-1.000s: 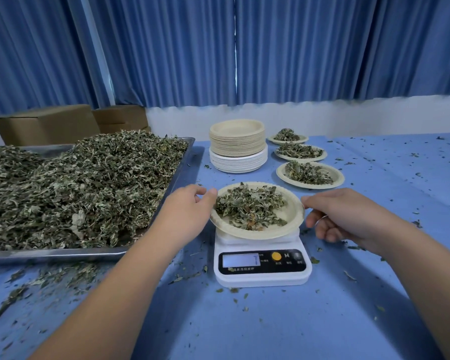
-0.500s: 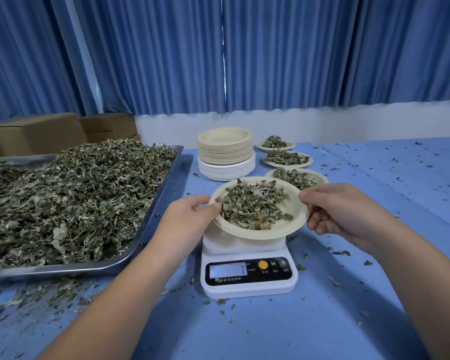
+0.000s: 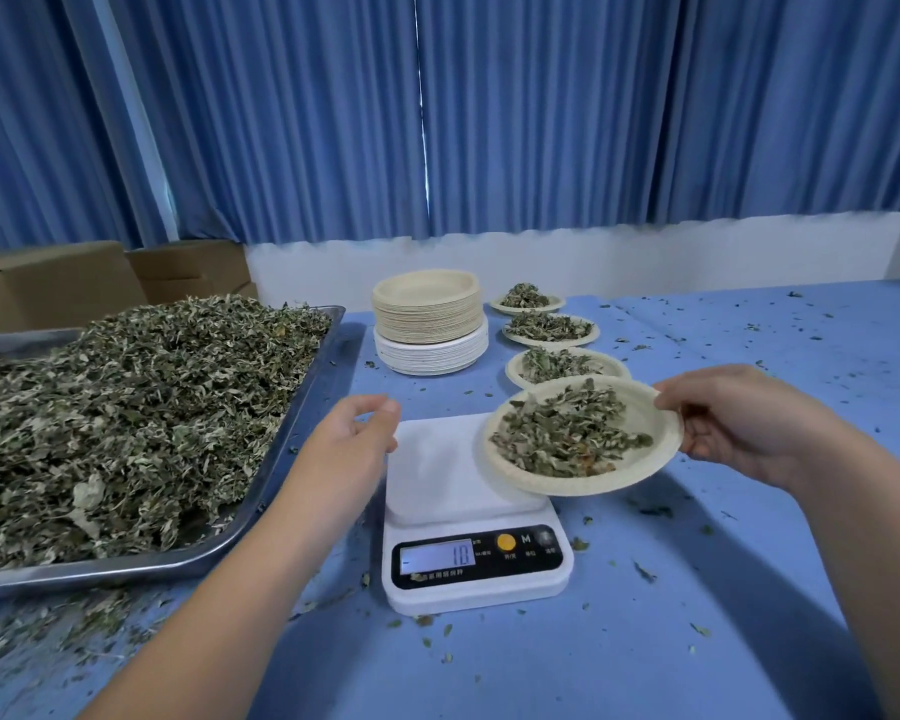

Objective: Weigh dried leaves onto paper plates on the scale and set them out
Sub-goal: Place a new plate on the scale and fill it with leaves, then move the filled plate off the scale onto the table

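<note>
My right hand (image 3: 733,423) pinches the right rim of a paper plate (image 3: 650,418) heaped with dried leaves (image 3: 567,433), holding it tilted in the air over the right side of the white scale (image 3: 468,511). The scale's platform is bare and its display is lit. My left hand (image 3: 357,439) hovers at the scale's left edge, fingers loosely curled, holding nothing. Three filled plates (image 3: 609,363) stand in a row behind the held one, running toward the wall. A stack of unused plates (image 3: 430,319) stands behind the scale.
A large metal tray (image 3: 302,407) piled with dried leaves (image 3: 126,407) fills the left of the blue table (image 3: 749,589). Cardboard boxes (image 3: 58,283) sit behind the tray. Leaf crumbs litter the cloth. Blue curtains hang along the back wall.
The filled plate has come up off the scale and moved to the right. My left hand has let go of its rim; only my right hand carries it now.
</note>
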A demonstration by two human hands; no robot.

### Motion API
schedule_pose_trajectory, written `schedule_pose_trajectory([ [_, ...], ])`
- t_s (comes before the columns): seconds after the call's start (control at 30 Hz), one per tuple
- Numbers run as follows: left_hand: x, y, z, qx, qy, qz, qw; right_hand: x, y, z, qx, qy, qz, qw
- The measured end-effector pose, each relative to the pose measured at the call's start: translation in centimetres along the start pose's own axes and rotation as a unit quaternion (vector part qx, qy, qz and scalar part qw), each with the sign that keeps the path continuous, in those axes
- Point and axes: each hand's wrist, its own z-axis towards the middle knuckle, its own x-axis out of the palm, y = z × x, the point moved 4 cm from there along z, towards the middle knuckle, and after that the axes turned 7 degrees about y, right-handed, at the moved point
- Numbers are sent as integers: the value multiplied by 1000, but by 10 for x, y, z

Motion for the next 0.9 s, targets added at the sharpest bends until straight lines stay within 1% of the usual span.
schedule_pose_trajectory([
  [0.13,-5,8,4,-15,-1,5,1000,-20,-13,5,37,-5,42,998],
  [0.27,-8,13,7,-19,-5,15,1000,-37,-25,6,81,-24,54,995],
  [0.4,-11,16,9,-25,-8,19,999,-47,-34,5,124,-50,45,990],
  [0.5,-11,19,12,-30,-8,23,999,-52,-37,5,151,-89,-11,984],
  [0.7,-8,24,17,-31,1,40,999,-57,-38,9,152,-150,-72,974],
  [0.8,-6,26,17,-33,1,50,998,-61,-37,11,142,-185,-74,970],
  [0.9,-6,27,18,-35,3,55,998,-61,-37,13,136,-196,-72,968],
])
